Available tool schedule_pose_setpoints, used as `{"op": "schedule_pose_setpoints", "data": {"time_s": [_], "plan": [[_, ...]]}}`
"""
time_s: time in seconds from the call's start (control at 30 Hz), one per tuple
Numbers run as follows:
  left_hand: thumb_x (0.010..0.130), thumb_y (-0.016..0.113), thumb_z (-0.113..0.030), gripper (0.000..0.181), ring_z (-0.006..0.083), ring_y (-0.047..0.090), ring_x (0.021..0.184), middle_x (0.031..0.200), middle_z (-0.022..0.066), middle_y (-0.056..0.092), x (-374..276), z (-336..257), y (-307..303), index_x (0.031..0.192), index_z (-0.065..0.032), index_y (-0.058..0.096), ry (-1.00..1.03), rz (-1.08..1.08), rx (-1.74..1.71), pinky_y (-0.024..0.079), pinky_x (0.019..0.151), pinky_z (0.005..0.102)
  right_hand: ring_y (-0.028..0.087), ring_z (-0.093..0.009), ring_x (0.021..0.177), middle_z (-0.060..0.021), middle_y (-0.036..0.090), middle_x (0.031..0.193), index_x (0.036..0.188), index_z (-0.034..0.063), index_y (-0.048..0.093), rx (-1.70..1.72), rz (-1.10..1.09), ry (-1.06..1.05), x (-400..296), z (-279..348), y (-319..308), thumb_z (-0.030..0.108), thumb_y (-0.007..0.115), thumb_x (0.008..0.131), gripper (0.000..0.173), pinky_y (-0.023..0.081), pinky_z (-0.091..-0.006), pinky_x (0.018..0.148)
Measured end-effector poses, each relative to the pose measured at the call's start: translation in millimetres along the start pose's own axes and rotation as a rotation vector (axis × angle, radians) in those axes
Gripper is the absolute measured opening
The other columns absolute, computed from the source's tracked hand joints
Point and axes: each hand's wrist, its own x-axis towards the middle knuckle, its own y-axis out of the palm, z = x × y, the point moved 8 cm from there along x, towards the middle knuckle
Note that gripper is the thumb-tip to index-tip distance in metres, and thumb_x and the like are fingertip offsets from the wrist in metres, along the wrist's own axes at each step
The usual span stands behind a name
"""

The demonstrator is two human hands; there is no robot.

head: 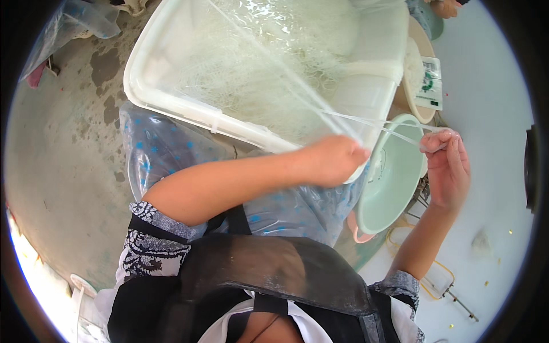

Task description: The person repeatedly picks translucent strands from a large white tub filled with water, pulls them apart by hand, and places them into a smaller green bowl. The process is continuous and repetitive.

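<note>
My left hand is closed in a fist, slightly blurred, over the near right corner of a white plastic tub. Long translucent white strands run taut from it across the tub towards the far left. More strands stretch between it and my right hand, which grips them between thumb and fingers, palm towards me, beyond the rim of a pale green basin. Inside the tub lies a tangled mass of thin, pale strands in clear liquid.
A clear plastic sheet with blue snowflakes covers my lap. A beige basin holds white material and a printed packet. A yellow-framed tool lies low right. Another person's hand shows at the top right.
</note>
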Motion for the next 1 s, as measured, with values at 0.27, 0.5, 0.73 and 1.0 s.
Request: {"op": "schedule_pose_setpoints", "data": {"time_s": [0.27,0.5,0.73,1.0], "plan": [[0.091,0.043,-0.039,0.033,0.0076,0.024,0.045,0.055,-0.0049,0.029,-34.0,55.2,85.9,0.08,-0.0087,0.049,-0.691,0.231,-0.763,0.023,0.042,0.0234,0.053,-0.011,0.074,-0.0031,0.058,0.074,0.099,-0.002,0.06,-0.268,-0.267,0.003,-17.1,-17.6,-13.1,0.016,0.051,0.091,0.021,0.041,-0.0243,0.072],[0.092,0.043,-0.036,0.031,0.0062,0.025,0.045,0.054,-0.0061,0.028,-21.7,24.2,46.2,0.084,-0.0067,0.049,-0.573,0.127,-0.938,0.022,0.042,0.023,0.049,-0.011,0.068,-0.0019,0.053,0.071,0.093,-0.0033,0.061,-0.242,-0.124,-0.049,-25.1,-25.2,19.3,0.011,0.052,0.089,0.018,0.038,-0.0232,0.064],[0.092,0.042,-0.032,0.032,0.0103,0.04,0.055,0.06,0.0011,0.044,-8.5,-19.1,-59.7,0.079,-0.0046,0.052,0.131,-0.516,-0.3,0.033,0.051,0.0248,0.046,-0.011,0.064,-0.0027,0.053,0.07,0.092,-0.0018,0.061,-0.571,0.082,-0.094,-32.5,-4.6,56.7,0.009,0.054,0.087,0.014,0.036,-0.0228,0.057],[0.093,0.04,-0.038,0.041,0.0072,0.036,0.055,0.061,-0.0025,0.04,-8.0,-28.0,-32.4,0.073,-0.0056,0.054,-0.015,0.053,-0.185,0.031,0.05,0.0235,0.049,-0.012,0.065,-0.004,0.056,0.071,0.087,-0.0001,0.059,-0.829,0.222,-0.067,-5.5,-17.2,88.5,0.008,0.054,0.086,0.01,0.039,-0.024,0.06]]}}
